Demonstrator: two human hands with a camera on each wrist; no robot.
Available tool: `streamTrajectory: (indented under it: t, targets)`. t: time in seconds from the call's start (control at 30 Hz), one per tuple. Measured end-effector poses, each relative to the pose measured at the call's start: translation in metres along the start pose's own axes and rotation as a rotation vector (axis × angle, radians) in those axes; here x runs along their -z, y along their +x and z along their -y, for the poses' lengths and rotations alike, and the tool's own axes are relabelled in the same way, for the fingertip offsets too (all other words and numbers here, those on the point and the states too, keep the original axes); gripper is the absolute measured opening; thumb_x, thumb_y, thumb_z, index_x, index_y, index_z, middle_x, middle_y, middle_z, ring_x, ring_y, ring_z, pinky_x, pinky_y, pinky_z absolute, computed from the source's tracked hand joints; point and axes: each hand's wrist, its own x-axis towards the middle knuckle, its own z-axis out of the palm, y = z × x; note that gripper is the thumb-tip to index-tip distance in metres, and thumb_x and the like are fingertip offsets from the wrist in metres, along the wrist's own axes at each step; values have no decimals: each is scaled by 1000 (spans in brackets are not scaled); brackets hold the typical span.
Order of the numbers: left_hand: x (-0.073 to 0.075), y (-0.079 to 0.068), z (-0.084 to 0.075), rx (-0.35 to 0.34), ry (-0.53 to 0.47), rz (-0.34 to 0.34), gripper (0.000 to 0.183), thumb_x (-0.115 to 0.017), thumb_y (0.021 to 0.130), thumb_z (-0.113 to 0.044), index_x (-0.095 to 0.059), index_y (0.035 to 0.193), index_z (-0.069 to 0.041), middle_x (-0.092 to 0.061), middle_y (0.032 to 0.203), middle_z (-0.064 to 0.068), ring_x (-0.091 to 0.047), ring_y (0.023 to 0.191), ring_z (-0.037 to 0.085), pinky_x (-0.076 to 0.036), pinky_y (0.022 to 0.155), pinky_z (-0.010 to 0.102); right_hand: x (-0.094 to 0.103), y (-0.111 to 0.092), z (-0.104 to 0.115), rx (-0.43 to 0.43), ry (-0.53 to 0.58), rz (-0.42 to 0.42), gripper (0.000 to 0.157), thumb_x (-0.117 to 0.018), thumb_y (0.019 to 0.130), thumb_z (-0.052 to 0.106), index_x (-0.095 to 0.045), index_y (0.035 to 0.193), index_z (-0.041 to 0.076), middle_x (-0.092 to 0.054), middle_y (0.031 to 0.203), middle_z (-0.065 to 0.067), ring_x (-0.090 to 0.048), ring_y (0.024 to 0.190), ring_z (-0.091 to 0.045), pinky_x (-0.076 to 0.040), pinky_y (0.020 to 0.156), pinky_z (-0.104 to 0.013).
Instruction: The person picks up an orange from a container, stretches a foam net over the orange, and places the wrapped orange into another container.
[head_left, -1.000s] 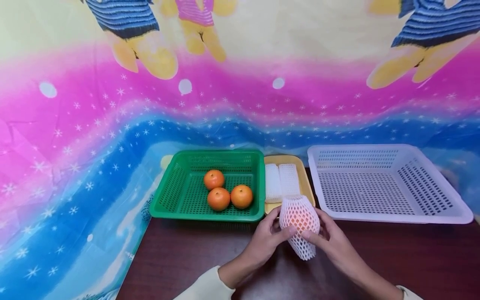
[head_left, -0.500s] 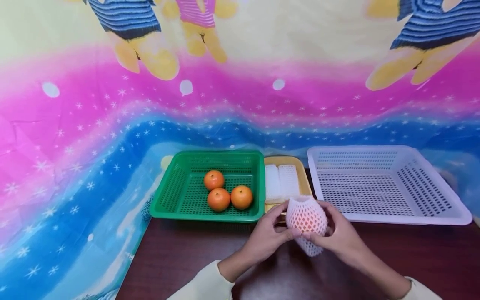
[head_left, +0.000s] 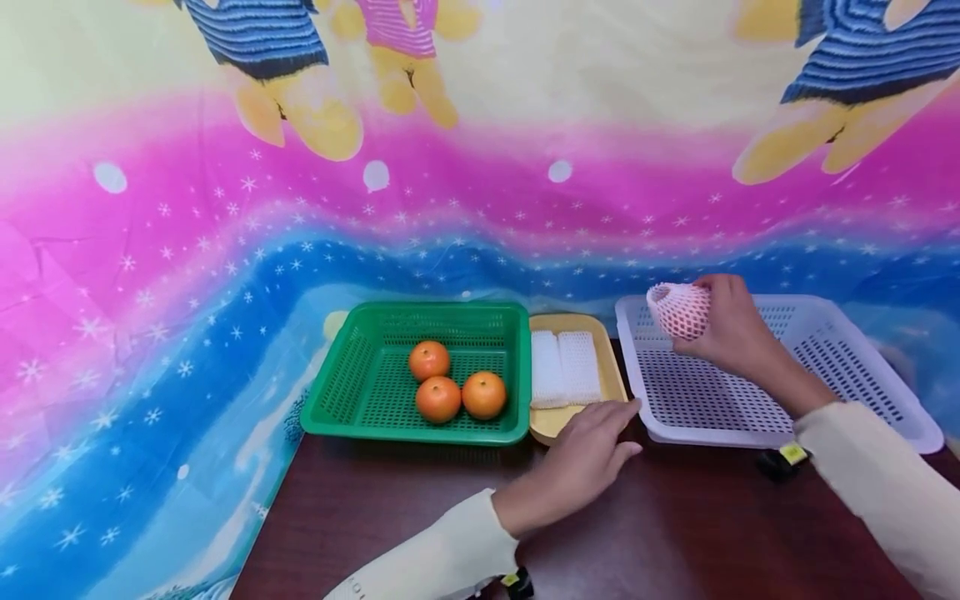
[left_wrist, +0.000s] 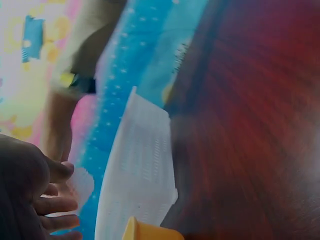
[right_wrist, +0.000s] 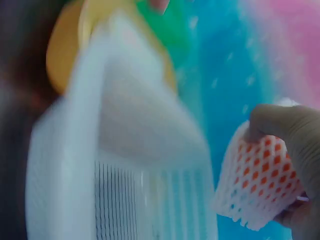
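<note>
My right hand grips an orange in a white foam net sleeve, raised over the left part of the white basket. In the right wrist view the orange skin shows through the mesh of the netted fruit, pinched between thumb and fingers. My left hand holds nothing; its fingers are extended over the front right corner of the yellow tray, close to the white basket's front left corner. Two flat foam net sleeves lie side by side in that tray.
A green basket stands on the left with three bare oranges inside. The baskets and tray line the back of the dark wooden table, against a printed cloth backdrop.
Both hands held the netted orange in front of the tray. The left has let go and stays near the tray; the right has carried the fruit rightward and up over the white basket.
</note>
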Motion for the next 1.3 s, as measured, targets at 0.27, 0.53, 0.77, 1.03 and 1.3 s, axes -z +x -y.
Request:
streamTrajectory:
  t: [0.27,0.53,0.77,1.03,1.3]
  targets:
    - [-24,34,-9,-243,277,-64,41,-61,104,-33,-62,139,-12,-66,137,-2,-59,131,11,-42,113,20,-27,38,-37,153,-233,251,88,-87,66,13,-35,132,-11,-41,126,-35,-44,111,-51,-52,85,-64]
    - [-39,42,-23,-313,587,-44,25,-54,104,-21,-69,124,-20,-72,115,-13,-65,112,4,-49,100,23,-37,52,-49,142,-352,449,92,-88,70,6,-32,141,-11,-38,139,-40,-43,125,-59,-47,96,-70]
    - [-46,45,-30,-296,680,-63,12,-57,100,-18,-66,100,-25,-66,92,-15,-62,92,4,-51,84,23,-46,52,-46,161,-398,541,79,-82,74,-5,-36,138,-8,-40,142,-41,-43,129,-62,-52,90,-63]
    - [-47,47,-33,-266,658,-4,10,-60,99,-22,-67,98,-29,-67,92,-17,-63,90,2,-50,84,20,-51,47,-47,104,-337,558,91,-87,64,-10,-36,139,-4,-26,145,-44,-27,134,-65,-56,82,-63]
    - [-48,47,-33,-268,689,-9,17,-57,102,-25,-70,113,-28,-70,101,-17,-64,96,1,-51,87,19,-58,48,-54,130,-393,533,96,-92,60,-4,-37,138,-6,-32,142,-42,-33,131,-62,-56,82,-63]
